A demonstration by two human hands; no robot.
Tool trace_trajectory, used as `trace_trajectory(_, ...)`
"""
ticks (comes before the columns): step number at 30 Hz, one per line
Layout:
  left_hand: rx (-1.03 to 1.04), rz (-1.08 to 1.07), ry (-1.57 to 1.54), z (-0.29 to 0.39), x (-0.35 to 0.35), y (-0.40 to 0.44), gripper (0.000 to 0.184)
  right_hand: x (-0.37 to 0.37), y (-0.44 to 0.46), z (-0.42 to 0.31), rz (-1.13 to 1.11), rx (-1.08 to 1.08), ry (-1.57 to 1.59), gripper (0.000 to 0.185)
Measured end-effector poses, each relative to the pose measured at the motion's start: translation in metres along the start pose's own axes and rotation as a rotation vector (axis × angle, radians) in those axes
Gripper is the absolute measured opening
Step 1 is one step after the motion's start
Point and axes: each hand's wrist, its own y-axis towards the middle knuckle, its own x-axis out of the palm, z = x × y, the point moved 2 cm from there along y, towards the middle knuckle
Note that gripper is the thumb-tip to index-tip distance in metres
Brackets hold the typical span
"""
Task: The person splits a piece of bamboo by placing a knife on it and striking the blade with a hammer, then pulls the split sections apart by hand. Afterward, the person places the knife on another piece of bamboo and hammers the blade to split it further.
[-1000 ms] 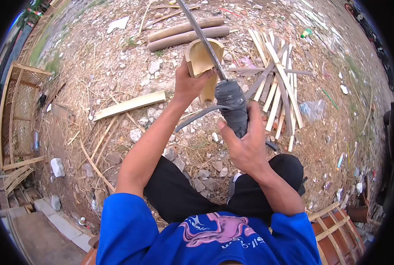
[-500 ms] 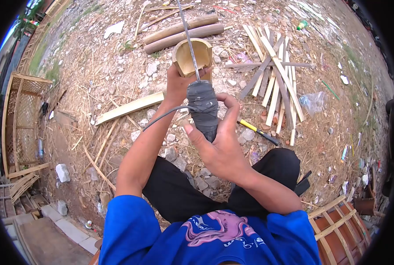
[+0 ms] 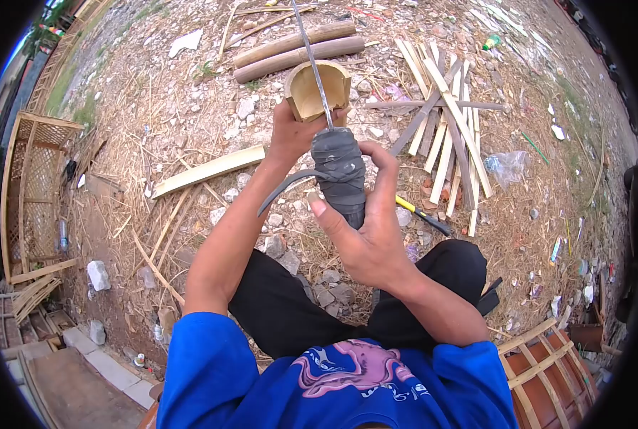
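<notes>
My left hand (image 3: 294, 136) grips a split bamboo section (image 3: 305, 96), its hollow inner side facing me. My right hand (image 3: 376, 247) is wrapped around the thick handle (image 3: 337, 161) of a long-bladed knife, bound in black rubber strip. A loose end of that strip hangs to the left, over my left forearm. The narrow blade (image 3: 308, 50) points away from me, seen almost edge-on, and passes in front of the bamboo's opening. Whether the blade touches the bamboo I cannot tell. Some left fingers are hidden behind the bamboo and the handle.
Two bamboo poles (image 3: 297, 53) lie ahead on stony ground. A crossed pile of bamboo strips (image 3: 451, 121) is at right, near a yellow-and-black handled tool (image 3: 423, 214). One split bamboo length (image 3: 208, 171) lies left. A lattice frame (image 3: 40, 196) stands at far left.
The knife and my right hand have shifted slightly to the right. The bamboo in my left hand has moved a little right too, and the loose strip hangs lower and shows its flat side.
</notes>
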Motion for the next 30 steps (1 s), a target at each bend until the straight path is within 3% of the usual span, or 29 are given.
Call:
trace_trajectory(3, 0.031, 0.022, -0.026, -0.008, -0.001, 0.000, 0.032, -0.002, 0.001, -0.004, -0.027, 0.105, 0.038, 0.065)
trace_trajectory(6, 0.042, 0.011, -0.243, -0.012, -0.002, 0.000, 0.033, -0.004, 0.002, 0.000, -0.031, 0.040, -0.029, 0.066)
trace_trajectory(12, -0.021, -0.041, -0.223, -0.013, -0.004, 0.001, 0.039, -0.001, 0.003, -0.008, -0.005, 0.040, -0.031, 0.065)
trace_trajectory(15, -0.217, -0.137, 0.024, -0.004, -0.012, -0.002, 0.049, 0.003, 0.002, -0.011, 0.012, 0.068, 0.023, 0.066)
trace_trajectory(17, -0.074, -0.135, 0.215, 0.011, -0.021, -0.003, 0.054, 0.005, 0.004, -0.010, 0.012, 0.092, 0.086, 0.066)
trace_trajectory(21, 0.008, -0.148, 0.597, 0.045, -0.061, -0.018, 0.060, 0.004, 0.004, -0.009, 0.007, 0.152, 0.124, 0.065)
trace_trajectory(23, -0.338, -0.095, 0.548, 0.090, -0.071, -0.026, 0.057, 0.002, 0.005, -0.010, 0.003, 0.134, 0.088, 0.064)
trace_trajectory(26, -0.560, -0.141, 0.036, 0.134, -0.069, -0.053, 0.052, 0.002, 0.006, -0.008, -0.003, 0.093, 0.070, 0.064)
trace_trajectory(29, -0.462, -0.112, -0.035, 0.151, -0.014, -0.078, 0.043, 0.011, 0.004, -0.002, 0.001, 0.064, 0.177, 0.064)
trace_trajectory(30, -0.520, -0.038, -0.152, 0.149, 0.000, -0.084, 0.041, 0.013, 0.004, -0.002, 0.002, 0.055, 0.230, 0.064)
